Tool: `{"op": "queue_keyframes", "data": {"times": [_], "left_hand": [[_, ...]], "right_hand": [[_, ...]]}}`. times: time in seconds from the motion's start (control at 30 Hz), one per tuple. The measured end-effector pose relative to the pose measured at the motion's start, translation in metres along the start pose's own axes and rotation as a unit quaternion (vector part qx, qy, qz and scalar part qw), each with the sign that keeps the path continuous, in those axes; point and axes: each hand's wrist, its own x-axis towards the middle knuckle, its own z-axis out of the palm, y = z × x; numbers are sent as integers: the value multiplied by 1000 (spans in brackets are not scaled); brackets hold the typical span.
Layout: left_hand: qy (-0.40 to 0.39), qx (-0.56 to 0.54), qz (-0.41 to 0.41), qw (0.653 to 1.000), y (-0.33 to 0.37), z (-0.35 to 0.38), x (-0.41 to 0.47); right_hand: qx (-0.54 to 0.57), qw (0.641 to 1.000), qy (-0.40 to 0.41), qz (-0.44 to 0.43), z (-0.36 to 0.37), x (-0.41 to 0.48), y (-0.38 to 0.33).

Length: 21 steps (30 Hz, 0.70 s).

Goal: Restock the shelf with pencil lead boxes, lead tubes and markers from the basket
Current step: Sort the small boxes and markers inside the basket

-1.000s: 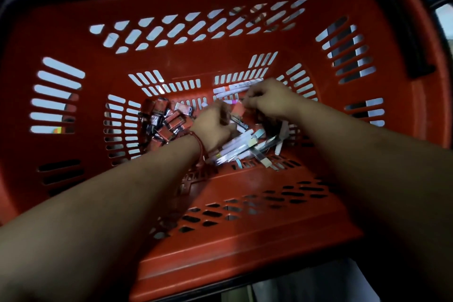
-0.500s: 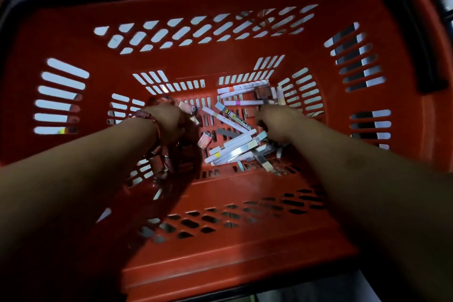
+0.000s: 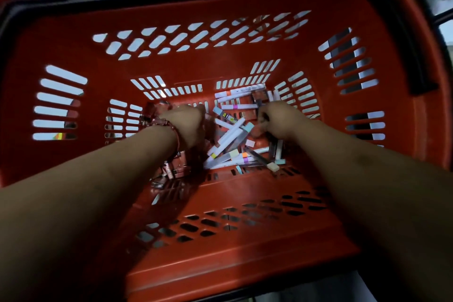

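Your left hand (image 3: pixel 187 125) curls into the boxes (image 3: pixel 176 169) by the basket's (image 3: pixel 220 66) left wall; your right hand (image 3: pixel 280 120) curls beside the markers (image 3: pixel 230 135). What either grips cannot be told.

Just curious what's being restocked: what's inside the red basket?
White markers with coloured bands lie piled on the basket floor, small reddish boxes beside them. The left hand and right hand reach in, hiding whatever lies under them.

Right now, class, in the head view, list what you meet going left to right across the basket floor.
lead boxes → left hand → markers → right hand, all inside the red basket.
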Motion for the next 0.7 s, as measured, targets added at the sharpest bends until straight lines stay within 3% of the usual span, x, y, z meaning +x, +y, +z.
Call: {"op": "queue_keyframes", "data": {"times": [0.13, 0.27, 0.37, 0.43, 0.47, 0.53, 0.6, 0.7], "left_hand": [[43, -166, 21, 985, 17, 10, 7], [75, -318, 18, 945, 26, 18, 10], [100, -310, 41, 945, 23, 21, 12], [108, -266, 45, 957, 12, 23, 12], [109, -226, 42, 967, 7, 21, 11], [95, -126, 22, 987, -7, 16, 8], [63, -26, -14, 998, -19, 8, 4], [-32, 46, -79, 995, -39, 2, 2]], "right_hand": [[122, 988, 99, 6, -6, 8, 1], [309, 950, 32, -14, -7, 8, -20], [384, 923, -10, -18, -3, 8, -32], [407, 913, 9, -11, 2, 10, -33], [361, 931, 43, -13, 4, 12, -29], [158, 982, 99, -26, 6, 16, -17], [16, 995, 86, -47, 7, 16, -8], [-48, 996, 39, -61, 10, 16, -5]]}}
